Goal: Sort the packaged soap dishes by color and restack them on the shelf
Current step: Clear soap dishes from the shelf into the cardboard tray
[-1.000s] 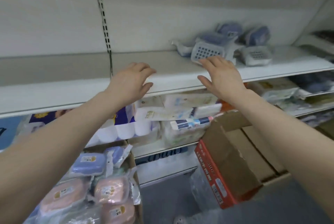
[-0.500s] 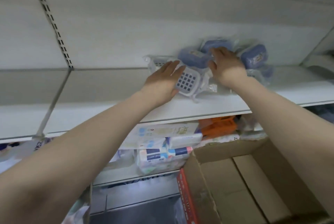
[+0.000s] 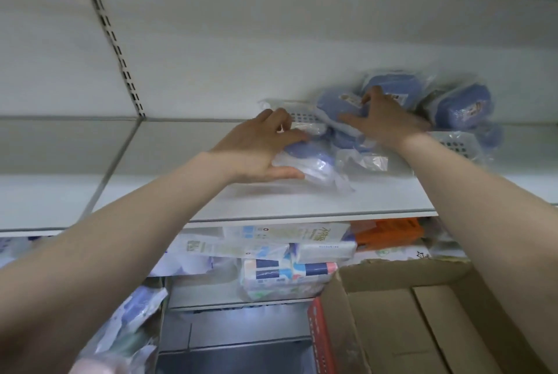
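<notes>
I am gathering blue soap dishes (image 3: 341, 103) at the shelf's (image 3: 271, 201) back wall: left hand (image 3: 259, 150) grips a front packet, right hand (image 3: 383, 119) presses flat. Next, square the stack.

My left hand (image 3: 259, 144) grips one bagged blue dish (image 3: 305, 153) on the shelf (image 3: 211, 198); my right hand (image 3: 383, 119) presses the pile (image 3: 462, 107) (all blue).

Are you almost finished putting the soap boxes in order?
Not yet. Done: several blue dishes sit together on the shelf. In hand: the left hand holds a packet and the right hand rests on the blue pile. Left: the pile is still jumbled, and packets wait at lower left.
</notes>
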`<state>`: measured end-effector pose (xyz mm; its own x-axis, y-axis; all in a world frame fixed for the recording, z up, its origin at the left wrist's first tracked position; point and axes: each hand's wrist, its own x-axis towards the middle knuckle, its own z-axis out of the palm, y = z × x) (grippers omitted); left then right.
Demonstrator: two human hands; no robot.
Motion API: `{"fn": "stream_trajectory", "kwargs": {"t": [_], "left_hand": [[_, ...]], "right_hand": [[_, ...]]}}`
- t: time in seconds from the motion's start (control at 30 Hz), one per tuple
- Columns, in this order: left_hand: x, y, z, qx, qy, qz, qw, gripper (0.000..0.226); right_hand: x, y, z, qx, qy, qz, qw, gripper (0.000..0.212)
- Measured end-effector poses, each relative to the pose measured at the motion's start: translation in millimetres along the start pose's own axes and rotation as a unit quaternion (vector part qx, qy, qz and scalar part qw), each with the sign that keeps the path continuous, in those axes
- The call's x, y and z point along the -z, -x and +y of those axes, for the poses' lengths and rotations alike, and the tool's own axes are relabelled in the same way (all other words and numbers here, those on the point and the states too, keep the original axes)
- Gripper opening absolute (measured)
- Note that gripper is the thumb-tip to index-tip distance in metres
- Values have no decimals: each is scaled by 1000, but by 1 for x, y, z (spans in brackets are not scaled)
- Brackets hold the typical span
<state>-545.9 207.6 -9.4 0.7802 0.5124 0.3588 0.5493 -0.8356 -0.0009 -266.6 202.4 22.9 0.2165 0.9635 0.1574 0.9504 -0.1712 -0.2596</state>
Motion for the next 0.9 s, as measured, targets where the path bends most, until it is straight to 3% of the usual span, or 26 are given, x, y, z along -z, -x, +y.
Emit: {"fn": "stream_trajectory", "kwargs": {"t": [0.17,0.3,0.4,0.57,0.9], "left_hand": [[-4,23,-4,5,-15,-54,998,55],[-11,23,0,33,-6,-71,997,81],[-13,24,3,73,-35,-80,994,87],[-13,56,-2,157,-29,10,987,95],[47,215,-43,293,-27,121,948,84]], "right_hand": [[-7,-7,-9,-17,-36,26,999,73],[-12,3,-19,18,-48,58,997,76],[-13,16,-28,38,-27,67,997,74],[-15,39,-43,59,24,86,994,70],[-59,107,-146,162,-67,141,974,82]]}}
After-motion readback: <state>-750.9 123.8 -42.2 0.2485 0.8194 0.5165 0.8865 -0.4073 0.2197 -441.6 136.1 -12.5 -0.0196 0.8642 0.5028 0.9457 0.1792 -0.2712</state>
